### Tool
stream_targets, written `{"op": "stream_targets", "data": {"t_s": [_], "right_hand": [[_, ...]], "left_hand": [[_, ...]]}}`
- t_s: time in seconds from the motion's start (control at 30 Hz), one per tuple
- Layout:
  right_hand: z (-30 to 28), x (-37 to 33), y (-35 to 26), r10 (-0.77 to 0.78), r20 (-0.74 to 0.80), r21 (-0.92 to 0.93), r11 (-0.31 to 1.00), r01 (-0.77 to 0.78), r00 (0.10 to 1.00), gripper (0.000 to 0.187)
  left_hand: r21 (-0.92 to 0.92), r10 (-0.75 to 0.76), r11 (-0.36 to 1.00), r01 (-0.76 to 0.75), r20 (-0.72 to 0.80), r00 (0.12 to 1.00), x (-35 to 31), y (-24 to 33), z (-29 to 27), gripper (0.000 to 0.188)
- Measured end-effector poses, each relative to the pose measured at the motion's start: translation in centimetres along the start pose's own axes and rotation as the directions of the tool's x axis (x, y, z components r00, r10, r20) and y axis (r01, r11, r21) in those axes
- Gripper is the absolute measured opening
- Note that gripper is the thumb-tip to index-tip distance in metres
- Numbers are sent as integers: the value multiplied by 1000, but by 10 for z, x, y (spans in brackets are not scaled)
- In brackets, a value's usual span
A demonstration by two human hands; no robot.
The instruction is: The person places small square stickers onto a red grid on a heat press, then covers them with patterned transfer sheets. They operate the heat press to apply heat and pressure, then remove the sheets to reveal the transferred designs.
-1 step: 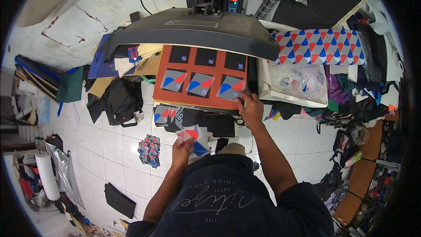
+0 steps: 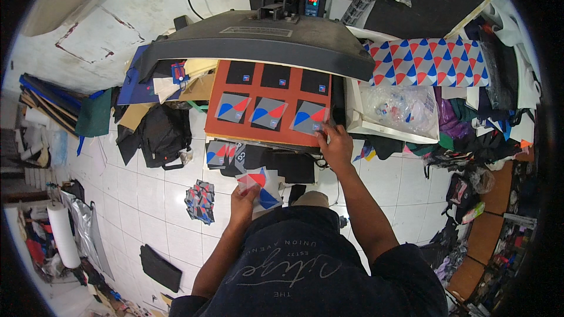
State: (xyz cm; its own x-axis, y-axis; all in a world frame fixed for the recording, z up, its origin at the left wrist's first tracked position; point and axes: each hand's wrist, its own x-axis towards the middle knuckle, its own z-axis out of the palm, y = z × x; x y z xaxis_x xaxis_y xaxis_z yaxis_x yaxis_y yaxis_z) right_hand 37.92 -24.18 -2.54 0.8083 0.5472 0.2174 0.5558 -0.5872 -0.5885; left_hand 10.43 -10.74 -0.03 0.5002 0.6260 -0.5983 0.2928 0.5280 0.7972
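Observation:
A heat press's red-orange pad (image 2: 267, 92) bears two rows of dark fabric squares. The far row shows bare black squares (image 2: 275, 75) with small logos; on the near row lie transfer sheets (image 2: 268, 114) printed red, blue and grey, slightly askew. My right hand (image 2: 336, 148) pinches the lower right corner of the rightmost transfer sheet (image 2: 305, 118), which rests on its square. Closer to my body, my left hand (image 2: 244, 201) is closed on some clear-edged transfer sheets (image 2: 268, 192) with the same colours; its fingers are partly hidden by them.
Over the pad's far side hangs the press's raised dark upper plate (image 2: 258, 50). To the right stand a white tray (image 2: 396, 132) of plastic bags and a patterned sheet (image 2: 429, 61). More printed pieces (image 2: 200, 202) lie on the left. A black backpack (image 2: 161, 135) sits beyond them.

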Motion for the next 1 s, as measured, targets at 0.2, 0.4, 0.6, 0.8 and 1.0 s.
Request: {"op": "stream_targets", "data": {"t_s": [0.2,0.4,0.6,0.8,1.0], "right_hand": [[3,-2,3,49,46,-33,998,-48,998,31],[3,-4,2,36,45,-34,999,-35,998,30],[-1,-3,0,55,84,-55,997,-51,995,32],[0,-3,0,54,84,-58,997,-49,995,34],[2,-4,2,38,44,-77,996,-35,998,35]], "left_hand": [[-12,1,1000,0,17,1000,1,-2,0,24],[15,15,1000,-15,25,1000,0,0,1,25],[11,15,1000,-15,35,999,4,-6,-2,26],[6,-3,1000,3,37,999,3,-2,0,27],[15,9,1000,-9,35,999,3,-1,1,26]]}}
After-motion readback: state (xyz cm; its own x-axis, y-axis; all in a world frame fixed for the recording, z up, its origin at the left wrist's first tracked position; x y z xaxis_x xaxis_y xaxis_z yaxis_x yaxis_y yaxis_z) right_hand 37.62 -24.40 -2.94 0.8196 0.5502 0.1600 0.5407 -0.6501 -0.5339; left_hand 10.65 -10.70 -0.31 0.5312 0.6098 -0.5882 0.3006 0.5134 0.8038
